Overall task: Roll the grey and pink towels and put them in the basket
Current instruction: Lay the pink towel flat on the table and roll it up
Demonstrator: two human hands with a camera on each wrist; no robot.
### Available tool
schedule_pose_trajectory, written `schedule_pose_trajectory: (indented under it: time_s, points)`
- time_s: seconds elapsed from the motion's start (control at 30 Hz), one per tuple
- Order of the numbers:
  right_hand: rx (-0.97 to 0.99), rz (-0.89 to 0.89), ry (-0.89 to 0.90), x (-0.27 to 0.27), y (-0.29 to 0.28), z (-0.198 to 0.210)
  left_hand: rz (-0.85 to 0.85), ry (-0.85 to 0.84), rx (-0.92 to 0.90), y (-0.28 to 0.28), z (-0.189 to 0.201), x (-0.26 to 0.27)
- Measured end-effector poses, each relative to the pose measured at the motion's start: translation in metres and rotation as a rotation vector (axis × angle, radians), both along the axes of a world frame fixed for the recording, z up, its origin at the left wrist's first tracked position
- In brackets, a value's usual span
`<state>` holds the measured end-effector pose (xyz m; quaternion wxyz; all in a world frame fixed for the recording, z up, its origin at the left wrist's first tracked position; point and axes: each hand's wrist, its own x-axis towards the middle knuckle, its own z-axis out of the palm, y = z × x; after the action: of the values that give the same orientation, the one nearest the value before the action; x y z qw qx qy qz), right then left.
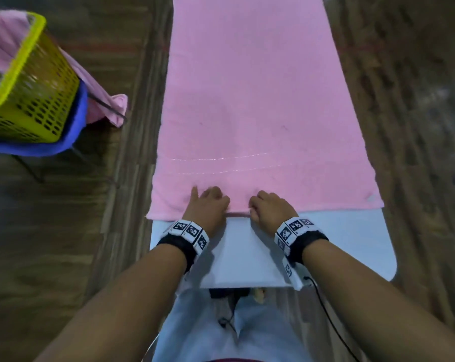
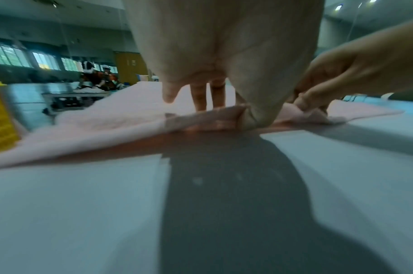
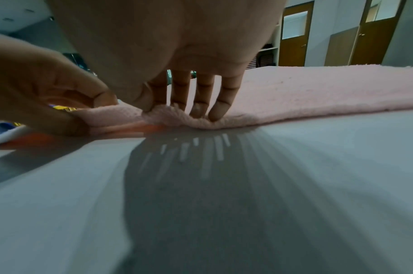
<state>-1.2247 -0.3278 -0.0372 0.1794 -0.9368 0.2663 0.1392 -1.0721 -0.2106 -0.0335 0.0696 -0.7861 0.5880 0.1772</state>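
A pink towel [image 1: 260, 100] lies flat along the white table [image 1: 352, 244]. Both hands work the middle of its near edge. My left hand [image 1: 210, 202] rests its fingers on top and, in the left wrist view, its thumb pinches the raised hem [image 2: 201, 120]. Close beside it, my right hand [image 1: 265, 205] curls its fingers [image 3: 177, 103] over the bunched edge of the towel [image 3: 318, 89] and pinches it against the thumb. The yellow basket [image 1: 30, 82] stands at the far left. No grey towel is in view.
The basket sits on a blue chair [image 1: 74, 121] left of the table, with another pink cloth [image 1: 101, 105] draped behind it. Wooden floor lies on both sides. A black cable [image 1: 325, 309] hangs off the table's near right corner.
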Motion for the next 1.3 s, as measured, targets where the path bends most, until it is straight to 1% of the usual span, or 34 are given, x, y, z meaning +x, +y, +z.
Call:
schedule_pose_trajectory:
  time_s: [0.1, 0.2, 0.3, 0.4, 0.53, 0.63, 0.73, 0.83, 0.9, 0.93, 1.0, 1.03, 1.1, 1.17, 1.2, 1.27, 1.3]
  points:
    - [0.060, 0.002, 0.020, 0.000, -0.006, 0.003, 0.018, -0.026, -0.050, 0.016, 0.001, 0.012]
    - [0.121, -0.039, 0.017, 0.001, -0.012, 0.006, 0.085, -0.024, -0.134, 0.037, 0.003, 0.029]
    - [0.121, -0.077, 0.028, 0.004, -0.018, 0.008, 0.210, 0.067, -0.256, 0.060, 0.006, 0.047]
    - [0.123, -0.120, 0.050, 0.008, -0.023, 0.009, 0.288, 0.147, -0.318, 0.080, 0.005, 0.067]
    - [0.138, -0.159, 0.061, 0.016, -0.023, 0.010, 0.352, 0.224, -0.302, 0.095, 0.002, 0.096]
    - [0.143, -0.207, 0.061, 0.018, -0.021, 0.009, 0.474, 0.362, -0.262, 0.099, 0.002, 0.116]
    - [0.150, -0.226, 0.103, 0.023, -0.021, 0.012, 0.587, 0.458, -0.220, 0.095, 0.005, 0.130]
    - [0.134, -0.253, 0.148, 0.030, -0.020, 0.015, 0.617, 0.495, -0.243, 0.089, 0.002, 0.142]
    - [0.120, -0.267, 0.176, 0.035, -0.019, 0.016, 0.632, 0.479, -0.223, 0.085, 0.000, 0.148]
    - [0.117, -0.273, 0.191, 0.037, -0.019, 0.016, 0.629, 0.438, -0.194, 0.083, -0.001, 0.150]
    - [0.113, -0.286, 0.216, 0.039, -0.019, 0.016, 0.596, 0.296, -0.163, 0.081, -0.003, 0.150]
    - [0.110, -0.295, 0.219, 0.040, -0.019, 0.015, 0.568, 0.236, -0.186, 0.080, -0.003, 0.147]
    - [0.097, -0.306, 0.212, 0.040, -0.019, 0.014, 0.479, 0.192, -0.285, 0.078, -0.001, 0.135]
    - [0.090, -0.304, 0.210, 0.039, -0.018, 0.012, 0.291, 0.195, -0.359, 0.077, 0.002, 0.114]
    - [0.090, -0.296, 0.212, 0.038, -0.018, 0.010, 0.176, 0.198, -0.359, 0.075, 0.002, 0.102]
    - [0.088, -0.254, 0.198, 0.037, -0.021, 0.007, -0.009, 0.192, -0.312, 0.067, 0.002, 0.079]
    - [0.087, -0.227, 0.181, 0.036, -0.022, 0.006, -0.064, 0.174, -0.271, 0.064, 0.002, 0.069]
